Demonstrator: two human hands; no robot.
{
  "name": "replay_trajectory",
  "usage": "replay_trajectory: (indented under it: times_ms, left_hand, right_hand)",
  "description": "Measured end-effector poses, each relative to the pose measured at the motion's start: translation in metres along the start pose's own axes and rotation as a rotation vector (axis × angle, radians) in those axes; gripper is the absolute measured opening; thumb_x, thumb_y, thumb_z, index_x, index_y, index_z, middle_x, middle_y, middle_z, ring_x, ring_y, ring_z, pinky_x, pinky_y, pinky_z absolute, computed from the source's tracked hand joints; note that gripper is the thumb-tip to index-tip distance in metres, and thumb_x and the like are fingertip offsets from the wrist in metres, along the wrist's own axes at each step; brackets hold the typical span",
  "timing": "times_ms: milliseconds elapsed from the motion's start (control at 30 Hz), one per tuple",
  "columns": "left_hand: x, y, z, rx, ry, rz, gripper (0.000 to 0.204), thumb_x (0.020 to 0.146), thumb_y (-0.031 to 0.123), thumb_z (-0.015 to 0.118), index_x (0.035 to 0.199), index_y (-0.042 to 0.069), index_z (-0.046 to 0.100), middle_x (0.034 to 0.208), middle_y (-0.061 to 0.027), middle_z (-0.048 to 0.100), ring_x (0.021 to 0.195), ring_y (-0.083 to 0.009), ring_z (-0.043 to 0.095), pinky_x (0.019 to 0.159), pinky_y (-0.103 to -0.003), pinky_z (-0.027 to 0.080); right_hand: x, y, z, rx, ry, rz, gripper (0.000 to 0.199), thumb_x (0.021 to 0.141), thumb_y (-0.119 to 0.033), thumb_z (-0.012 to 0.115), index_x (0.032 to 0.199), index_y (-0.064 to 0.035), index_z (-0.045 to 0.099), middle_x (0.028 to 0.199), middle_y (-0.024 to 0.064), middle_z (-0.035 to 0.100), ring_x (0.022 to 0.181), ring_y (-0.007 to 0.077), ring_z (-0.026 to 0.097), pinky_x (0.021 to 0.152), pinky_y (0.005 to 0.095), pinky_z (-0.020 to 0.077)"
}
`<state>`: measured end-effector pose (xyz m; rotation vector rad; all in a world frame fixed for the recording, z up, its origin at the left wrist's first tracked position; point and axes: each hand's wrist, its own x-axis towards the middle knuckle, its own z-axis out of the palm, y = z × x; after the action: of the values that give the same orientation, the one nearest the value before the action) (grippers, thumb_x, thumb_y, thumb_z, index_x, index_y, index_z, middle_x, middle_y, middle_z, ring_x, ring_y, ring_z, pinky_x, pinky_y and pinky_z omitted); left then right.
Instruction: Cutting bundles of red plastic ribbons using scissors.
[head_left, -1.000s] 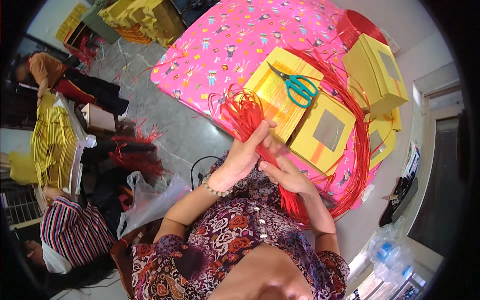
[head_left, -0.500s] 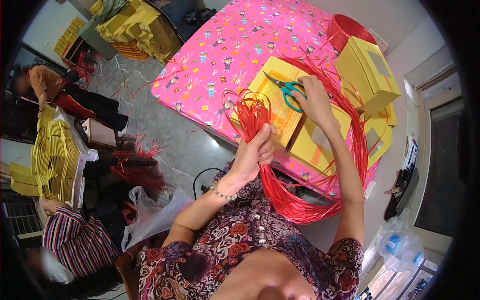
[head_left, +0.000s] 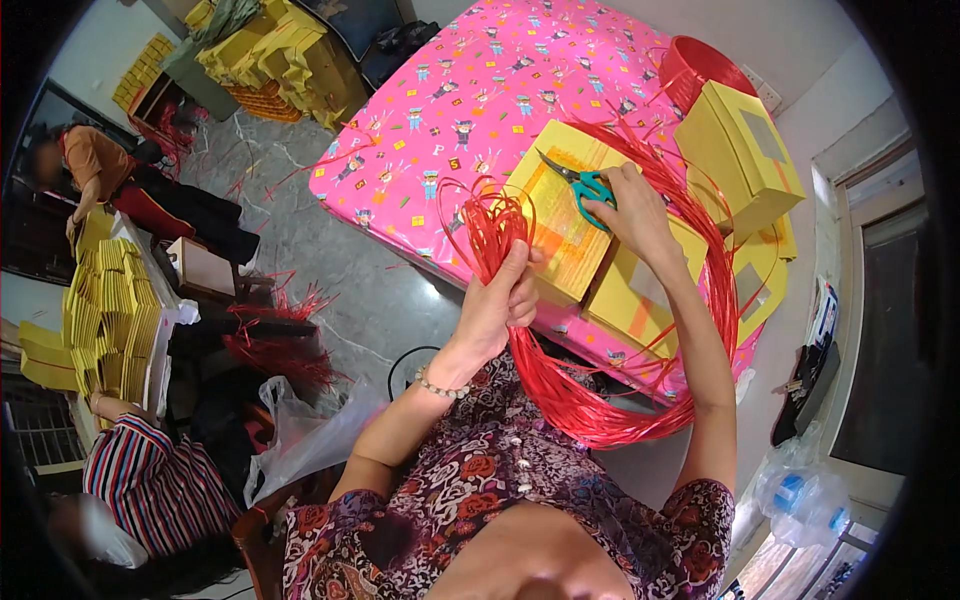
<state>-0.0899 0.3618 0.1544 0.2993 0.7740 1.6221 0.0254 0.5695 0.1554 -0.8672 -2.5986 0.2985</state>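
scissors atop yellow boxes

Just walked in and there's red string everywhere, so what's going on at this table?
A person seated at a table with a pink patterned cloth grips a looped bundle of red plastic strands in the left hand; the rest of the bundle trails down into their lap. The right hand rests on teal-handled scissors lying on a yellow box, one of several on the table. Two other people are on the floor nearby beside stacks of yellow sheets.
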Motion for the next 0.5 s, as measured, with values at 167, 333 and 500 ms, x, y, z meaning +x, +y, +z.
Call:
replay_trajectory:
  times_ms: [167,333,500]
  left_hand:
    - [-0.003,-0.006,0.006,0.095,0.011,-0.008,0.033,0.095,0.040,0.047,0.099,0.008,0.052,0.055,0.0083,0.027,0.043,-0.0028,0.023,0.040,-0.021,0.019]
    - [-0.005,-0.008,0.006,0.123,0.030,0.017,0.034,0.093,0.040,0.050,0.099,0.007,0.053,0.055,0.0086,0.027,0.043,-0.0027,0.024,0.040,-0.021,0.019]
    - [-0.004,-0.015,0.006,0.247,0.066,0.043,0.027,0.095,0.034,0.049,0.098,0.007,0.052,0.056,0.0086,0.029,0.043,-0.0020,0.024,0.040,-0.020,0.018]
  right_hand:
    - [-0.002,0.011,0.004,-0.145,-0.077,0.036,0.035,0.078,-0.027,0.066,0.099,-0.0008,0.056,0.087,0.0145,0.055,0.082,0.0325,0.058,0.070,0.0416,0.0461]
    - [-0.026,0.015,-0.013,0.224,-0.167,0.136,0.033,0.083,-0.028,0.063,0.097,0.0003,0.051,0.080,0.0121,0.056,0.075,0.0252,0.058,0.065,0.0354,0.0470]
    - [-0.080,-0.008,-0.047,1.103,-0.416,0.257,0.046,0.086,-0.047,0.058,0.100,-0.0053,0.045,0.075,-0.0009,0.048,0.066,0.0041,0.047,0.056,0.0209,0.0394]
